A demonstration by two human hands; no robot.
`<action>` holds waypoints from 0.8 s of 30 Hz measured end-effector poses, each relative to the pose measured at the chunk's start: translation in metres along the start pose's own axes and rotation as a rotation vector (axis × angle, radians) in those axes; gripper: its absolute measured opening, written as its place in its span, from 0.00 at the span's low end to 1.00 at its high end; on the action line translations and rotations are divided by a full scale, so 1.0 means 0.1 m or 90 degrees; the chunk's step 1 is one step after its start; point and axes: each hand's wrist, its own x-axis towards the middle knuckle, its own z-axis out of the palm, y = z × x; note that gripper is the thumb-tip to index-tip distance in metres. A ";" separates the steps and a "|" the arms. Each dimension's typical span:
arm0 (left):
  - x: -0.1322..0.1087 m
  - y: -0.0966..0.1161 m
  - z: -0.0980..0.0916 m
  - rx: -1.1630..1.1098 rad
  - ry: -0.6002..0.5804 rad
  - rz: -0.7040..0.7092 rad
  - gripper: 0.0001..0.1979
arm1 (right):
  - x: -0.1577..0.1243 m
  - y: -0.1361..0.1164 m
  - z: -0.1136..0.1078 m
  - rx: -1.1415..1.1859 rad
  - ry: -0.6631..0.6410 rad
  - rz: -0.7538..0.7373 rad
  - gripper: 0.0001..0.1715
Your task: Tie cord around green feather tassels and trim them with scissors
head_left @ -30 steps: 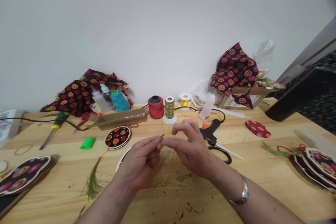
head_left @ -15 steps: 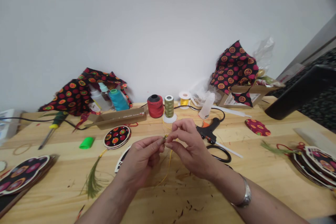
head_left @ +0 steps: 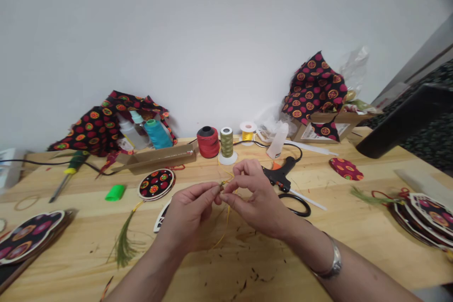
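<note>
My left hand (head_left: pixel 196 207) pinches a small knotted bit of yellow cord between thumb and forefinger. Right beside it, my right hand (head_left: pixel 252 198) has thumb and forefinger together at the same knot, closed on the yellow cord (head_left: pixel 227 219). The cord hangs down to the table below the hands, and a strand runs back toward the green thread spool (head_left: pixel 227 142). Fingertips hide most of the knot. Partly behind my left hand lies a white-edged piece (head_left: pixel 160 219). A round fabric-covered ornament (head_left: pixel 156 184) with a green tassel (head_left: pixel 124 245) rests to the left.
Black-handled scissors (head_left: pixel 295 204) and a black glue gun (head_left: pixel 283 174) lie right of my hands. Behind stand a red thread spool (head_left: pixel 208 142) and a yellow cord spool (head_left: pixel 247 133). A screwdriver (head_left: pixel 67 174) and a green plastic piece (head_left: pixel 115 192) are left; stacked ornaments (head_left: pixel 424 219) sit right.
Both hands stay together at the knot with only slight finger movement. The whole view has shifted a little.
</note>
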 end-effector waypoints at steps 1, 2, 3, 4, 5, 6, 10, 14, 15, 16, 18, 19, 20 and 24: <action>0.00 0.00 0.00 0.020 0.004 0.008 0.10 | 0.00 0.00 0.00 -0.005 0.001 0.002 0.04; -0.01 0.00 0.00 0.041 0.009 0.015 0.10 | 0.00 0.00 0.00 -0.008 0.001 0.002 0.04; -0.01 0.00 0.01 0.060 0.013 0.022 0.10 | 0.00 0.01 0.00 -0.010 0.002 -0.001 0.04; -0.01 0.00 0.01 0.075 0.016 0.029 0.10 | -0.01 0.01 0.01 -0.012 0.003 -0.004 0.04; -0.02 0.00 0.01 0.085 0.019 0.033 0.10 | -0.01 0.02 0.01 -0.013 0.003 -0.008 0.04; -0.02 0.00 0.02 0.090 0.021 0.037 0.10 | -0.02 0.03 0.01 -0.014 0.001 -0.013 0.04; -0.02 0.01 0.02 0.083 0.022 0.032 0.09 | -0.02 0.03 -0.01 -0.015 -0.008 -0.028 0.04; -0.01 0.01 0.01 0.081 0.021 0.029 0.09 | -0.02 0.03 -0.01 -0.010 -0.013 -0.031 0.05; -0.01 0.01 0.01 0.088 0.022 0.030 0.10 | -0.01 0.03 -0.01 -0.008 -0.013 -0.032 0.05; -0.01 0.01 0.01 0.099 0.023 0.032 0.10 | -0.01 0.04 -0.01 -0.008 -0.013 -0.035 0.05; -0.02 0.01 0.01 0.129 0.026 0.040 0.10 | -0.02 0.04 -0.01 -0.011 -0.012 -0.040 0.04; -0.02 0.01 0.01 0.147 0.028 0.045 0.10 | -0.02 0.04 -0.02 -0.014 -0.012 -0.043 0.04; -0.02 0.01 0.00 0.163 0.030 0.052 0.10 | -0.02 0.04 -0.02 -0.018 -0.014 -0.048 0.04; -0.02 0.01 0.00 0.222 0.043 0.091 0.08 | -0.02 0.02 -0.03 -0.029 -0.018 -0.056 0.05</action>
